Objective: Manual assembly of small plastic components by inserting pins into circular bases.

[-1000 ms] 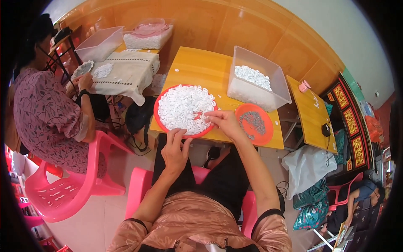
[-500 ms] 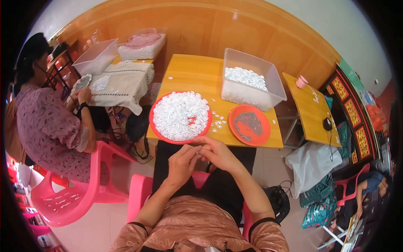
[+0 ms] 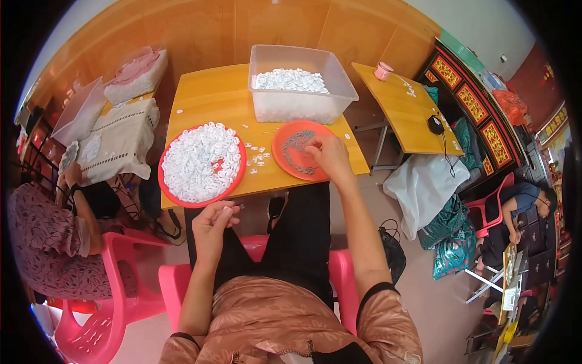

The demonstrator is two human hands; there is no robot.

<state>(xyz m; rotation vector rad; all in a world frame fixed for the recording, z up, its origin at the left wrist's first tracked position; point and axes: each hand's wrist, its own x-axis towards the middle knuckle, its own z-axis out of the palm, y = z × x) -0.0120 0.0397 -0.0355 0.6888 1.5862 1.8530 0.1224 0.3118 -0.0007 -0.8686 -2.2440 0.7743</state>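
My left hand [image 3: 212, 227] is in a pinch near the table's front edge, beside a round red tray [image 3: 162, 181] heaped with small white plastic pieces [image 3: 202, 161] that have holes in them. At its fingertips shows a small white piece [image 3: 241, 206], too tiny to make out fully. My right hand [image 3: 330, 156] reaches over a red plate [image 3: 282, 136], fingertips drawn together and touching down among small grey metal parts [image 3: 297, 141]. Whatever lies between those fingertips is hidden. Several loose white pieces are scattered between the tray and the plate.
A clear plastic bin [image 3: 303, 104] of white pieces stands at the back of the yellow table [image 3: 206, 91]. To the left, a person [image 3: 60, 242] sits at a cloth-covered table [image 3: 124, 133]. A second yellow table [image 3: 406, 115] and a white sack [image 3: 424, 185] are on the right.
My hands were together in front of the tray and have parted. The right moved out to the red plate; the left moved a little left. The view has shifted to the right.
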